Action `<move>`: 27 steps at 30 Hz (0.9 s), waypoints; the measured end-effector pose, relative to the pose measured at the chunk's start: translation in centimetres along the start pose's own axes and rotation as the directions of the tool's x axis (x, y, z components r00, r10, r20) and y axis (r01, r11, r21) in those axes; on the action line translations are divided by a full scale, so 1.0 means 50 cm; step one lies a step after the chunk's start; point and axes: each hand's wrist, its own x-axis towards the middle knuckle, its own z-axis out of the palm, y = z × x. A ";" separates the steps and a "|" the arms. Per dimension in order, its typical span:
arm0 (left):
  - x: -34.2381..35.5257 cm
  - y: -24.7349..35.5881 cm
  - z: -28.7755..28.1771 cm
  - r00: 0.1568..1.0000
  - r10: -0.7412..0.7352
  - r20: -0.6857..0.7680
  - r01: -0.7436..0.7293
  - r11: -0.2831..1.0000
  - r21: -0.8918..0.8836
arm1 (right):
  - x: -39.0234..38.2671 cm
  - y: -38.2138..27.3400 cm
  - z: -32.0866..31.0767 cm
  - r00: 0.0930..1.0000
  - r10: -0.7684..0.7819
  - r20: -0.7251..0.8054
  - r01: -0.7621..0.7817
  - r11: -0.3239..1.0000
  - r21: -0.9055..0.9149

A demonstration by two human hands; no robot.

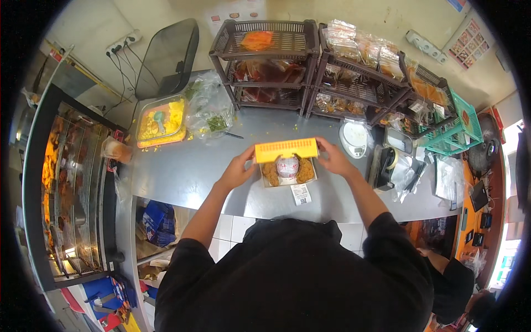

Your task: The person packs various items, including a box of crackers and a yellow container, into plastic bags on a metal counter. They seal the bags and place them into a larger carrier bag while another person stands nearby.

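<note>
A cardboard meal box (270, 183) with a yellow lid (286, 148) stands on the steel counter in front of me, its lid raised and tilted over the far side. Inside, browned fried chicken (305, 171) lies on both sides of a round bundle in white printed wrapping (287, 167). My left hand (238, 170) grips the lid's left end, and my right hand (335, 160) grips its right end. Fingers of both hands are partly hidden by the lid. A printed receipt (301, 194) lies at the box's near edge.
Dark plastic racks (265, 55) with bagged food line the back. A tub of yellow pieces (161, 122) and clear plastic bags (210, 105) are at left, beyond a glass heated cabinet (72, 188). A white scale (354, 138) and tape dispenser (383, 167) stand right. Another person's dark sleeve (456, 288) shows lower right.
</note>
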 end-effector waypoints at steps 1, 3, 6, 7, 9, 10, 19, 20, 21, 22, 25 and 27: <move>-0.018 0.008 0.005 1.000 -0.005 0.027 0.002 0.991 0.133 | -0.015 0.005 -0.006 0.998 -0.062 0.027 0.065 0.989 -0.133; -0.058 -0.015 0.032 0.995 0.084 0.052 -0.096 0.942 0.323 | -0.057 0.002 -0.005 0.979 -0.169 0.113 0.200 0.902 -0.383; -0.099 -0.084 0.091 0.961 0.272 0.052 -0.263 0.839 0.476 | -0.100 0.028 0.036 0.986 -0.035 0.163 0.118 0.838 -0.533; -0.107 -0.077 0.106 0.964 0.265 0.033 -0.245 0.829 0.503 | -0.110 0.035 0.043 0.993 -0.051 0.105 0.099 0.839 -0.535; -0.123 -0.051 0.119 0.964 0.264 -0.005 -0.234 0.862 0.450 | -0.127 0.028 0.068 0.997 -0.076 -0.008 0.060 0.849 -0.525; -0.127 -0.052 0.127 0.958 0.280 -0.065 -0.242 0.908 0.343 | -0.138 0.031 0.084 0.997 -0.026 -0.078 -0.001 0.945 -0.326; -0.103 -0.048 0.212 0.829 -0.358 -0.430 0.161 0.889 -0.429 | -0.127 0.061 0.182 0.854 0.456 -0.253 -0.420 0.889 0.184; -0.102 -0.054 0.212 0.834 -0.372 -0.407 0.195 0.889 -0.413 | -0.122 0.078 0.186 0.850 0.469 -0.239 -0.413 0.875 0.252; -0.103 -0.058 0.212 0.838 -0.387 -0.384 0.229 0.889 -0.396 | -0.126 0.091 0.191 0.848 0.481 -0.224 -0.403 0.858 0.318; -0.105 -0.063 0.212 0.841 -0.402 -0.362 0.262 0.888 -0.378 | -0.141 0.100 0.201 0.835 0.509 -0.208 -0.439 0.845 0.307; -0.104 -0.081 0.206 0.868 -0.395 -0.301 0.319 0.908 -0.271 | -0.117 0.059 0.191 0.818 0.557 -0.145 -0.515 0.820 0.248; -0.096 -0.061 0.197 0.837 -0.494 -0.235 0.458 0.868 -0.192 | -0.097 0.049 0.187 0.792 0.599 -0.118 -0.568 0.793 0.219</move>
